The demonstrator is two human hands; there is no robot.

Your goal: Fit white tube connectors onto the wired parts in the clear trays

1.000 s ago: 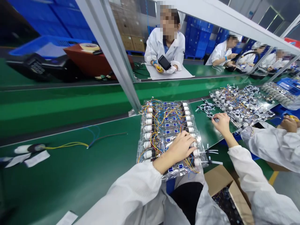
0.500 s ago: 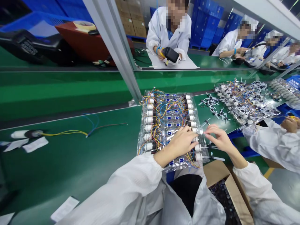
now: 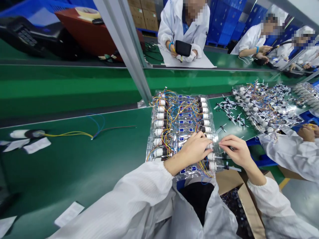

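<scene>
A clear plastic tray (image 3: pixel 150 151) lies in front of me, holding two columns of small motors (image 3: pixel 159 123) with white caps, black bodies and coloured wires. My left hand (image 3: pixel 195 147) rests over its right column, thumb and fingers closed round a white-capped motor (image 3: pixel 210 146). Just right of the tray's edge, my right hand (image 3: pixel 235 150) pinches with thumb and fingertips; what it holds, if anything, is too small to make out. White strips with small black pieces (image 3: pixel 228 167) stick out from the nearest motors on the right.
Loose black-and-white pieces (image 3: pixel 228 105) and a heap of motors and parts (image 3: pixel 267 106) lie to the right. A cardboard box (image 3: pixel 251 209) stands below. One wired motor (image 3: pixel 20 133) lies left. A metal post (image 3: pixel 129 49) rises behind the tray; co-workers sit beyond and at right.
My right hand's fingers have drawn closer together into a pinch beside the tray. My left hand stays on the same motor. The view has shifted slightly.
</scene>
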